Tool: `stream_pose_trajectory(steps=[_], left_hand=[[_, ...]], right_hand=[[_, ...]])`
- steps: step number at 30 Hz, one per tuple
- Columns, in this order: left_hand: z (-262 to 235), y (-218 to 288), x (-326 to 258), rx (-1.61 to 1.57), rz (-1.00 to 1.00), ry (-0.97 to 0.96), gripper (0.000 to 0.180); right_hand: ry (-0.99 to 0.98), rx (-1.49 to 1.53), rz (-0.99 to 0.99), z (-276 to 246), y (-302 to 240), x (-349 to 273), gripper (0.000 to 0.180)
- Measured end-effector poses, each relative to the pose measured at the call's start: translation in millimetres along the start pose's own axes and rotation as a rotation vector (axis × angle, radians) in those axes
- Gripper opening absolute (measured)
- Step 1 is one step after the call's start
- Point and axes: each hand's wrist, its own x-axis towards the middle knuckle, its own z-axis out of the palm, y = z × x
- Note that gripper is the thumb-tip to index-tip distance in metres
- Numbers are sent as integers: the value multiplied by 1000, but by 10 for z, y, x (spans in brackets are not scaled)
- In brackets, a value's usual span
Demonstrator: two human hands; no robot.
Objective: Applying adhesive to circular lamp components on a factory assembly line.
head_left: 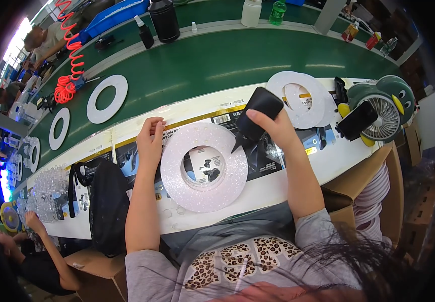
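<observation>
A speckled white ring [174, 173] lies flat before me on printed cardboard on the white worktop. My right hand [273, 123] grips a black squeeze bottle [259, 113], tipped so that its thin nozzle points down at the ring's right side; I cannot tell whether the tip touches. Beside the ring's upper left edge is my left hand [151, 136], its fingers loosely bent and slightly apart, with nothing visible in them. Through the ring's hole shows a printed picture on the cardboard. Farther right, overlapping white rings [323, 103] lie on the worktop.
A green conveyor belt [202, 65] runs beyond the worktop, carrying more rings [119, 95]. On the right stand a fan [382, 113], a phone [358, 121] and a carton [399, 196] of stacked rings. Leftward are a black bag [107, 209], clear plastic parts [46, 194] and a coworker [41, 256].
</observation>
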Motion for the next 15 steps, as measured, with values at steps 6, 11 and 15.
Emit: stream_pose_trajectory(steps=[6, 11, 15], left_hand=[[-6, 23, -9, 6, -3, 4, 16], [-4, 7, -4, -16, -1, 5, 16], [1, 6, 0, -5, 0, 0, 16]], right_hand=[[-107, -55, 63, 46, 51, -15, 33], [-106, -42, 68, 37, 61, -7, 34], [-133, -64, 101, 31, 40, -9, 27]])
